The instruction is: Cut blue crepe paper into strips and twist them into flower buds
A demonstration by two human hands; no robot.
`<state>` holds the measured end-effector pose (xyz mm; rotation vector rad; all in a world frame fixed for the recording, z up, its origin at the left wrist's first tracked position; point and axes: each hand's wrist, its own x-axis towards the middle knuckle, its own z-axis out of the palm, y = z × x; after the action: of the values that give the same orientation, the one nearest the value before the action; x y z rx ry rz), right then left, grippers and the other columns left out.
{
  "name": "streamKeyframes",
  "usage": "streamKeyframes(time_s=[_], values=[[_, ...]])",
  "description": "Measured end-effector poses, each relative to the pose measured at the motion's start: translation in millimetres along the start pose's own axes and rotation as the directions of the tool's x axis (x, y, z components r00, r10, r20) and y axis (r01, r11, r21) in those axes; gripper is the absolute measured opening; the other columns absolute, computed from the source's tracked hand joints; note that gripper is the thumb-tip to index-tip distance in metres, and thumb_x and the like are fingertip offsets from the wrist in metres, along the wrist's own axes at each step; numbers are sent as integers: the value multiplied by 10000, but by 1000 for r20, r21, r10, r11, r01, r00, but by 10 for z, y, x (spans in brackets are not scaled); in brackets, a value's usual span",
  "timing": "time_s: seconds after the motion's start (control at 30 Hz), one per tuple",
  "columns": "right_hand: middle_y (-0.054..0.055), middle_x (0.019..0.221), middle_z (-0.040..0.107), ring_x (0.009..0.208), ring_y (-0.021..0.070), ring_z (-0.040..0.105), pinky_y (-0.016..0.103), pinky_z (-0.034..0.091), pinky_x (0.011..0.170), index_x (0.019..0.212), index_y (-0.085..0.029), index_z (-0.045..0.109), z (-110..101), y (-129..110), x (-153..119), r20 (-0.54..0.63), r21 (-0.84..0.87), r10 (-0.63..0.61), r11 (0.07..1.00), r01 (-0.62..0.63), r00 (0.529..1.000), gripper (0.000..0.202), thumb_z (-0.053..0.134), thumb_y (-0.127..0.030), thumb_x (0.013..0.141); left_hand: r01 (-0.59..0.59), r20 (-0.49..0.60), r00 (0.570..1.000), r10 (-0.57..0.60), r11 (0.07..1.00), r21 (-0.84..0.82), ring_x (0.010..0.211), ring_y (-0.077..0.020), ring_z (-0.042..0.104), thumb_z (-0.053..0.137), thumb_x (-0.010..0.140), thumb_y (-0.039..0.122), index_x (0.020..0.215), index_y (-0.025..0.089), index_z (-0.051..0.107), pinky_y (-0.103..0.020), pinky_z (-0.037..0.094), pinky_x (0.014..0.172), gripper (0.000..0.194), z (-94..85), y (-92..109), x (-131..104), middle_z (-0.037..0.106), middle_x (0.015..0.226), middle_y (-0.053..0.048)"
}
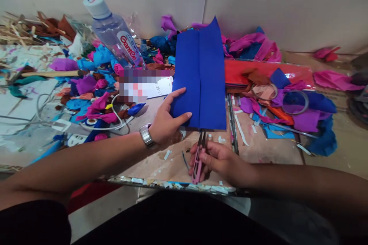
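A deep blue sheet, paper or cloth, lies on the table before me, with a straight line running down its middle from far to near edge. My left hand rests on its left side, index finger and thumb spread on the surface; the other fingers are mostly hidden. Pink thread snips are held in my right hand, just below the sheet. Their dark blades point away from me, tips at the near edge close to the middle line. The blades look slightly apart; whether they touch the sheet I cannot tell.
A clear bottle with a white cap leans behind a partly blurred phone. Colourful scraps and a white cable lie left. Red sheets, tape rings and more scraps lie right. A wall rises behind.
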<state>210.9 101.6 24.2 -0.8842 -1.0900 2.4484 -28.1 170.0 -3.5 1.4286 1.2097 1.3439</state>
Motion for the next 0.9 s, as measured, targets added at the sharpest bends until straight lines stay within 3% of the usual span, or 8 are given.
streamKeyframes(time_s=[0.07, 0.23, 0.47, 0.63, 0.73, 0.9], values=[[70, 1023, 795, 829, 181, 822, 285, 622, 717, 1228, -185, 611, -20, -2, 17, -22, 42, 16, 999, -15, 1000, 515, 802, -601, 992, -8, 0, 1000, 8, 1000, 14, 1448, -288, 645, 936, 808, 346, 1532, 233, 639, -471, 546, 1251, 791, -6, 8, 4, 658, 1600, -117], [77, 974, 817, 803, 183, 828, 252, 621, 650, 1220, -169, 632, -35, -33, 81, 39, 95, 56, 994, -60, 998, 559, 829, -624, 962, 95, 52, 994, -99, 993, 73, 1174, -244, 756, 852, 912, 361, 1306, 229, 801, -450, 636, 1104, 419, -23, 117, -68, 809, 1311, -86], [61, 969, 815, 747, 165, 808, 253, 611, 638, 1197, -180, 621, 9, -2, 126, 33, 106, -17, 994, 13, 999, 539, 820, -626, 970, 154, 94, 985, -144, 982, -108, 1126, -232, 771, 953, 824, 396, 1446, 247, 720, -390, 690, 978, 680, 16, 178, -199, 782, 1374, -92], [64, 955, 812, 747, 163, 801, 249, 599, 637, 1122, -180, 611, 27, -41, 71, 17, 118, -6, 993, 4, 1000, 416, 800, -534, 1014, 150, 88, 986, -143, 985, -83, 1019, -215, 775, 946, 821, 356, 1351, 235, 770, -358, 704, 878, 572, 28, 195, -199, 797, 1323, -89], [87, 962, 817, 796, 196, 817, 266, 617, 637, 1128, -173, 617, -1, -61, 89, 44, 170, 10, 985, -18, 999, 439, 827, -531, 988, 180, 103, 979, -174, 982, -58, 957, -216, 778, 919, 843, 370, 1258, 223, 808, -372, 702, 862, 454, 28, 229, -205, 815, 1248, -82], [79, 994, 808, 799, 204, 809, 294, 643, 630, 1270, -178, 620, -25, -67, 110, 41, 156, 25, 987, -31, 999, 470, 829, -495, 993, 192, 80, 979, -190, 981, -21, 1082, -284, 780, 939, 824, 442, 1306, 231, 791, -436, 683, 945, 546, 26, 248, -212, 796, 1239, -78]])
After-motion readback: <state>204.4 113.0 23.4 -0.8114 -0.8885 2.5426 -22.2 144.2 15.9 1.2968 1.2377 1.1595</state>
